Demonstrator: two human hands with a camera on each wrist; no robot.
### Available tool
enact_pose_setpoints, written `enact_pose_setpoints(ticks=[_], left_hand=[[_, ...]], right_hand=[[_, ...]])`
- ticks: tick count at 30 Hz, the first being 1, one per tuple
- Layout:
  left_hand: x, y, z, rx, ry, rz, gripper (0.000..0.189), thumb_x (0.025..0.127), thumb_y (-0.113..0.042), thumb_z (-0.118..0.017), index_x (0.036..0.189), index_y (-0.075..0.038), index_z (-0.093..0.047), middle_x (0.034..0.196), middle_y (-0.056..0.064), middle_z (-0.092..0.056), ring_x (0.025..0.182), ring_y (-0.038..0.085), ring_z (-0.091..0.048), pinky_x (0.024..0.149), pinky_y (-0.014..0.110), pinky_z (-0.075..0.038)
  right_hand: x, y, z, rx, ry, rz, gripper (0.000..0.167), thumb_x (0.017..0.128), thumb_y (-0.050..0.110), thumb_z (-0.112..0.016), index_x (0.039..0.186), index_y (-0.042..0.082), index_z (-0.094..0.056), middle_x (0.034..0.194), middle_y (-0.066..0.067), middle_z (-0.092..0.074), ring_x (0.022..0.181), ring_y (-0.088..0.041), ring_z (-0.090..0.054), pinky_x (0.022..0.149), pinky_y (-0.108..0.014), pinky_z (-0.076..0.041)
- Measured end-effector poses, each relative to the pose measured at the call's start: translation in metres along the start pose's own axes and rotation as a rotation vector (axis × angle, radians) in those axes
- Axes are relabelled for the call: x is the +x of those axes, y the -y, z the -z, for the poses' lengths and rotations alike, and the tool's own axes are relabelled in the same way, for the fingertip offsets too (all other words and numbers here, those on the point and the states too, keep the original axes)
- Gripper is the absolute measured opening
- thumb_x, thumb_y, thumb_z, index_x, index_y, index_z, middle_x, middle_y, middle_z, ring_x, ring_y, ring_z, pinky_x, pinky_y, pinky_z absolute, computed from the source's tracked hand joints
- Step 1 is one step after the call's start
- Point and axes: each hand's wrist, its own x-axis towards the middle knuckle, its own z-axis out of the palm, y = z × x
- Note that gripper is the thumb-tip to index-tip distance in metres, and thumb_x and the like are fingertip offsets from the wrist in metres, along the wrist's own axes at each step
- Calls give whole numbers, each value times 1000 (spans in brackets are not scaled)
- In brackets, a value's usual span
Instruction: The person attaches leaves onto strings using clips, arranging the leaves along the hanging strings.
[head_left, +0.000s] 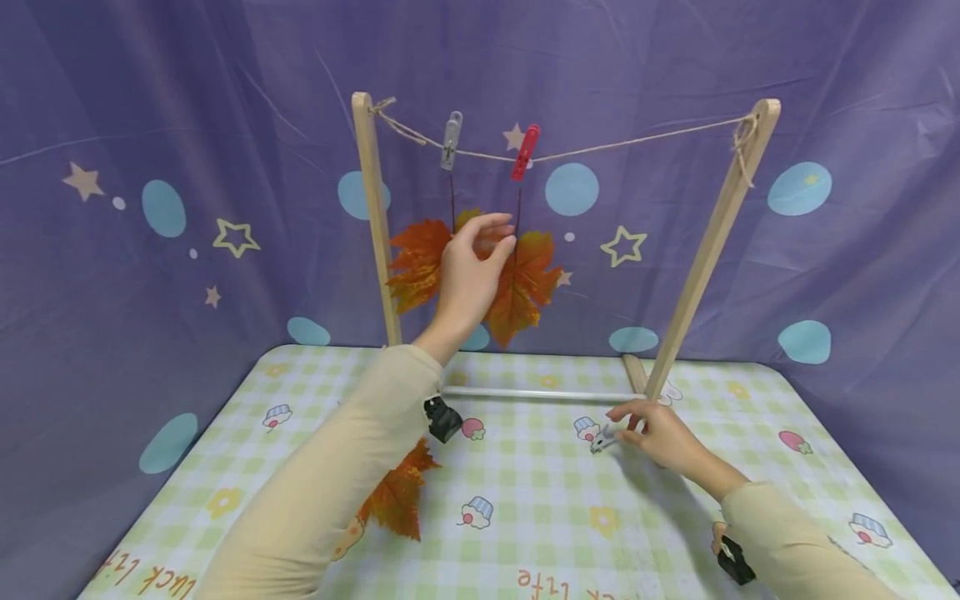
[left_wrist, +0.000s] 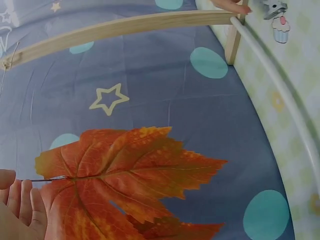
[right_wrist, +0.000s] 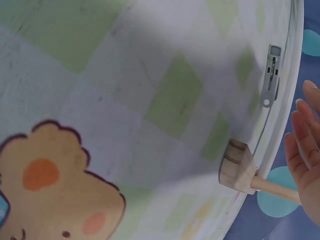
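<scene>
Nearest is a loose leaf (head_left: 401,496) on the cloth (head_left: 540,475), below the left fingers and partly covered by the left sleeve (head_left: 337,475); only the head view shows it. Next, the right hand (head_left: 667,436) is low over the cloth, its fingers unclosed. A loose peg (head_left: 600,441) lies just beside its fingertips; the head view all but merges the two, whereas the right wrist view shows them apart, and the peg's spring. Beyond, the left hand (head_left: 471,275) is raised, thumb and fingertips parted. The left leaf (head_left: 420,258) hangs just left of its fingers, the right leaf (head_left: 525,279) just right. The left wrist view shows the right leaf's stem running to the gap between thumb and fingers; contact cannot be told. Above the fingers, on the string (head_left: 637,144), sit a grey peg (head_left: 452,142) and a red peg (head_left: 526,152), seen in the head view alone. The frame (head_left: 710,250) stands on both sides of the left fingers; behind hangs the curtain (head_left: 675,67).
</scene>
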Motion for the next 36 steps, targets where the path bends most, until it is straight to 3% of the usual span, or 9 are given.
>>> enact_pose_setpoints(ticks=[7, 18, 25, 36], left_hand=[[-15, 8, 10, -5, 35, 9, 28, 99, -13, -63, 126, -8, -64, 115, 3, -67, 97, 16, -61, 76, 29, -50], [-44, 18, 26, 28, 96, 42, 29, 99, -15, -63, 126, -7, -63, 116, 8, -67, 100, 16, -62, 85, 35, -51], [-63, 24, 46, 12, 93, 51, 29, 99, -16, -63, 127, -5, -64, 116, 14, -67, 98, 24, -63, 87, 40, -50], [-88, 34, 69, 103, 107, 109, 28, 99, -22, -64, 126, -14, -65, 114, 1, -68, 99, 13, -60, 84, 36, -50]], right_hand=[[-1, -9, -6, 19, -5, 0, 26, 82, -7, -74, 108, -1, -71, 102, -10, -70, 79, -16, -60, 62, -27, -50], [0, -17, -15, 18, -6, 10, 31, 80, -9, -75, 109, -1, -70, 106, -14, -68, 78, -14, -59, 60, -26, -50], [1, -16, -19, 6, 39, 9, 34, 80, -6, -77, 112, -3, -68, 109, -13, -66, 79, -15, -59, 64, -26, -50], [1, -16, -20, -39, 61, 4, 37, 78, -6, -78, 114, -2, -68, 106, -10, -64, 77, -15, -54, 64, -26, -48]])
